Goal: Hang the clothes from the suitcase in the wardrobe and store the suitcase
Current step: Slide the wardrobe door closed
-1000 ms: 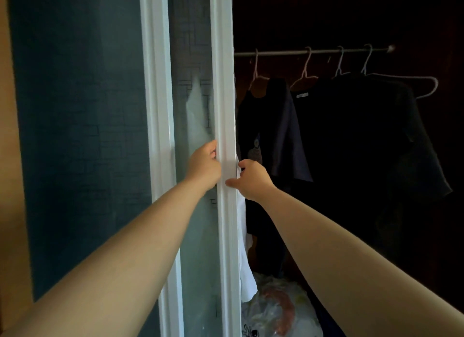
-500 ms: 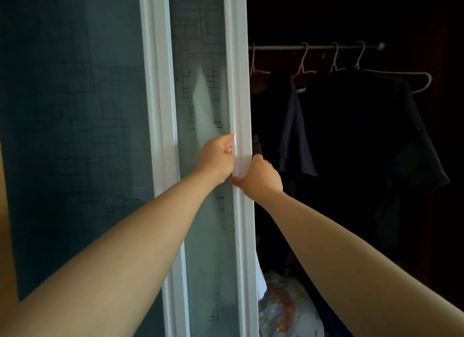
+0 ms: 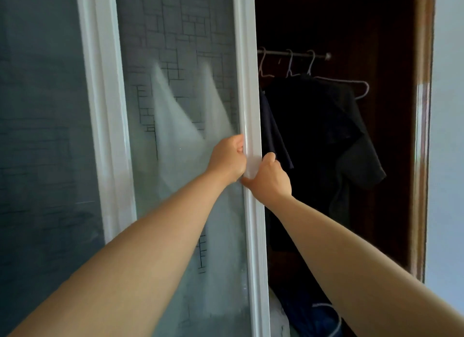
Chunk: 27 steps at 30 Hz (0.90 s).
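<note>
My left hand [image 3: 229, 158] and right hand [image 3: 270, 179] clamp the white edge of the wardrobe door [image 3: 247, 85]; shirts [image 3: 326, 125] hang just beyond my right hand. I judge this is the closing step, and next comes a steady rightward push.

My left hand [image 3: 228, 158] and right hand [image 3: 270, 179] were bare, and both forearms showed bare skin throughout

The sliding door [image 3: 175, 98] stands further right than before, drawn along by the left hand [image 3: 227, 158] and right hand [image 3: 270, 179], hiding more of the dark shirts [image 3: 326, 125].
</note>
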{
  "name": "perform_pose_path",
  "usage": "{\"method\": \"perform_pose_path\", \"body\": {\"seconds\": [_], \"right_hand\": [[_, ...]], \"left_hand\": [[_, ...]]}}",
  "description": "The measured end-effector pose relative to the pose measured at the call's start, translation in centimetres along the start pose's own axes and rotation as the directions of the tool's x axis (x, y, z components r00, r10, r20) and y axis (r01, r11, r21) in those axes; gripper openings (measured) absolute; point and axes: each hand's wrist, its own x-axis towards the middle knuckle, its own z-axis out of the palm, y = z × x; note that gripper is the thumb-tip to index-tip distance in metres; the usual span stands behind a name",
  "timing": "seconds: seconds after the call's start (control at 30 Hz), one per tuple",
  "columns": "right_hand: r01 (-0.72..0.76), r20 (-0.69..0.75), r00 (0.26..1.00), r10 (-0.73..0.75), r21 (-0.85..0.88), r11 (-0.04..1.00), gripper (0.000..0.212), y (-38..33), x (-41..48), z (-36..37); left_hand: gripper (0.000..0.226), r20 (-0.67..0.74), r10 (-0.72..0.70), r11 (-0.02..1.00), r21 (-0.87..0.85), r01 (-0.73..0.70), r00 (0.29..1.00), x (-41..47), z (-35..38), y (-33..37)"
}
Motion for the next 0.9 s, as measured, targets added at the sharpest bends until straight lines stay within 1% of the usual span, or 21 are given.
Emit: {"method": "perform_pose_path", "body": {"seconds": [0.13,0.27,0.33,0.4,0.43,0.53,0.63,0.73,0.83,0.87,0.9], "right_hand": [[-0.044,-0.007,0.999,0.044,-0.006,0.999,0.063,2.0,1.2,-1.1],[-0.064,-0.024,0.998,0.064,-0.01,0.998,0.062,4.6,2.5,-2.2],[-0.076,-0.039,0.996,0.075,-0.016,0.997,0.063,5.9,3.1,-2.8],[-0.088,-0.04,0.995,0.087,-0.036,0.995,0.064,7.4,3.7,-3.6],[-0.095,-0.037,0.995,0.093,-0.044,0.995,0.063,8.2,4.1,-3.9],[-0.107,-0.02,0.994,0.106,-0.056,0.993,0.059,10.2,5.3,-4.8],[-0.131,-0.006,0.991,0.131,-0.085,0.988,0.057,12.1,6.7,-5.7],[-0.165,-0.006,0.986,0.165,-0.105,0.981,0.052,14.1,8.0,-6.4],[-0.202,-0.015,0.979,0.201,-0.115,0.973,0.045,16.6,9.4,-7.2],[-0.208,-0.019,0.978,0.208,-0.116,0.971,0.043,17.5,9.9,-7.5],[-0.214,-0.021,0.977,0.213,-0.111,0.97,0.04,18.3,10.3,-7.8]], "left_hand": [[0.048,0.034,0.002,1.0,0.02,-0.002,0.999,1.8,2.5,0.2],[0.031,0.103,0.022,1.0,0.004,-0.022,0.994,3.1,5.7,0.8],[0.038,0.119,0.027,1.0,0.006,-0.028,0.992,3.8,7.4,0.9],[0.036,0.159,0.021,1.0,-0.016,-0.019,0.987,4.1,8.8,1.9],[0.04,0.171,0.021,0.999,-0.032,-0.016,0.985,4.2,9.6,2.4],[0.048,0.177,0.013,0.998,-0.06,-0.003,0.984,5.0,11.4,3.4],[0.051,0.178,0.015,0.998,-0.067,-0.003,0.984,6.2,13.8,4.2],[0.046,0.203,0.025,0.997,-0.073,-0.011,0.979,7.1,16.5,5.1],[0.024,0.246,0.046,0.996,-0.079,-0.027,0.968,8.2,19.6,5.5],[0.027,0.249,0.055,0.996,-0.085,-0.034,0.967,8.9,20.9,5.5],[0.035,0.25,0.063,0.995,-0.09,-0.042,0.966,9.4,22.1,5.4]]}}
